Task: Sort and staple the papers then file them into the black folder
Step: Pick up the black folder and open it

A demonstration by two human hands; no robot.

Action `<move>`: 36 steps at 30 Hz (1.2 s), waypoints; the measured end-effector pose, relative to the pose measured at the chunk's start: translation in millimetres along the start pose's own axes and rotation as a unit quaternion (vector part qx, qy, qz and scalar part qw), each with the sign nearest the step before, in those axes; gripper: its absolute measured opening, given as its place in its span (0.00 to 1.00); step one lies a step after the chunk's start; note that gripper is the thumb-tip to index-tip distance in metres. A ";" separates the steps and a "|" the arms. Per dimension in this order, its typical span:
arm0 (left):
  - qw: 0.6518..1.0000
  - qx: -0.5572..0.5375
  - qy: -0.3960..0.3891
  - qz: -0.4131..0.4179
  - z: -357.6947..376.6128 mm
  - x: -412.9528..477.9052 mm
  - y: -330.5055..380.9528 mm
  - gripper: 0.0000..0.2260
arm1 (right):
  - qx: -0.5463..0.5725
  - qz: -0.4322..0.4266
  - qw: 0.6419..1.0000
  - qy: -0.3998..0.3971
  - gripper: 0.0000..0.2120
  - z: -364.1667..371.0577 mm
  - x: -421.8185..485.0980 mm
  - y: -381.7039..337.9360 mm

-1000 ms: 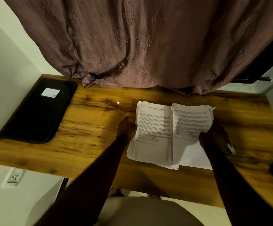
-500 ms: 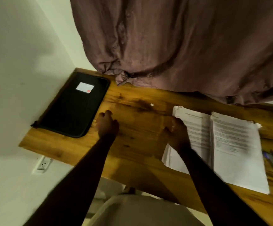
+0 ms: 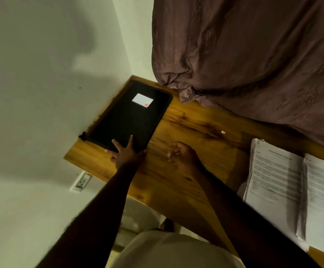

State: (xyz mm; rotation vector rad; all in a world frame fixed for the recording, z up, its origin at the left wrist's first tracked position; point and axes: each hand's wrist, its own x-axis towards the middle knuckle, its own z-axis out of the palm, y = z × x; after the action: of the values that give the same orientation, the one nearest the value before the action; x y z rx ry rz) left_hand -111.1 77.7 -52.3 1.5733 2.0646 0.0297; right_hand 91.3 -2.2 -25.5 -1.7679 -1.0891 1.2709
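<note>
The black folder (image 3: 130, 117) lies flat at the left end of the wooden table (image 3: 192, 120), against the wall, with a white label (image 3: 142, 100) on its cover. The left hand (image 3: 125, 154) rests on the folder's near edge with its fingers straight and spread. The right hand (image 3: 182, 154) is over the wood beside it, loosely curled and empty, perhaps not touching. The papers (image 3: 273, 175) lie in two piles well to the right.

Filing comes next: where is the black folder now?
Head view: the folder lies flat at the left end of the desk, against the wall, the left hand touching its near edge; the papers lie far right.
</note>
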 end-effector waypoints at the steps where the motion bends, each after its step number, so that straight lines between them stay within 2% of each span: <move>1: 1.000 0.013 -0.004 0.009 1.0 -0.7 0.1 0.38 | 0.002 0.003 1.000 -0.001 0.14 1.8 -0.8 -1.0; 6: 0.996 0.077 0.000 0.033 5.8 -5.3 4.5 0.30 | 0.015 0.038 0.999 -0.001 0.13 -0.3 -2.1 12.1; 12: 0.988 0.139 -0.010 0.065 -0.1 -19.7 16.2 0.28 | 0.010 0.048 0.999 -0.003 0.17 -4.7 -12.6 19.9; 15: 0.987 0.140 -0.006 0.078 -1.8 -45.2 38.5 0.27 | 0.071 0.082 0.994 -0.005 0.11 -7.0 -12.8 17.5; 18: 0.985 0.140 0.016 0.103 -1.4 -77.4 62.3 0.28 | 0.208 0.158 0.964 -0.048 0.11 -7.0 -18.5 6.7; 21: 0.978 0.157 0.044 0.132 7.5 -106.2 81.9 0.28 | 0.312 0.202 0.924 -0.088 0.20 -13.3 -21.1 -3.4; 24: 0.963 0.167 0.072 0.198 16.5 -129.5 92.7 0.25 | 0.413 0.214 0.879 -0.105 0.26 -15.8 -19.8 -17.4; 25: 0.957 0.159 0.082 0.228 20.6 -135.2 93.3 0.24 | 0.441 0.217 0.865 -0.104 0.26 -16.1 -19.5 -21.0; 28: 0.922 0.087 0.137 0.352 28.5 -147.0 85.6 0.24 | 0.449 0.224 0.862 -0.065 0.17 -22.9 -19.0 -27.2; 30: 0.893 -0.001 0.221 0.393 29.2 -146.1 70.5 0.17 | 0.475 0.218 0.851 -0.048 0.15 -29.0 -22.7 -28.0; 32: 0.898 -0.090 0.278 0.330 26.0 -139.8 52.7 0.16 | 0.473 0.205 0.857 -0.003 0.11 -36.1 -21.6 -23.3; 34: 0.920 -0.181 0.273 0.215 22.4 -127.3 35.8 0.16 | 0.473 0.197 0.859 0.017 0.19 -41.7 -20.4 -18.9; 36: 0.920 -0.264 0.255 0.135 16.4 -112.7 25.5 0.17 | 0.469 0.196 0.861 0.012 0.25 -46.1 -23.4 -17.6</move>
State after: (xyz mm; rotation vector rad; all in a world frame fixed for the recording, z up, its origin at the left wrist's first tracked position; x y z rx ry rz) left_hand -61.9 -20.6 -12.8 1.5805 1.9288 1.1083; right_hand 127.4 -19.1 11.8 -1.2257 0.0142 1.6209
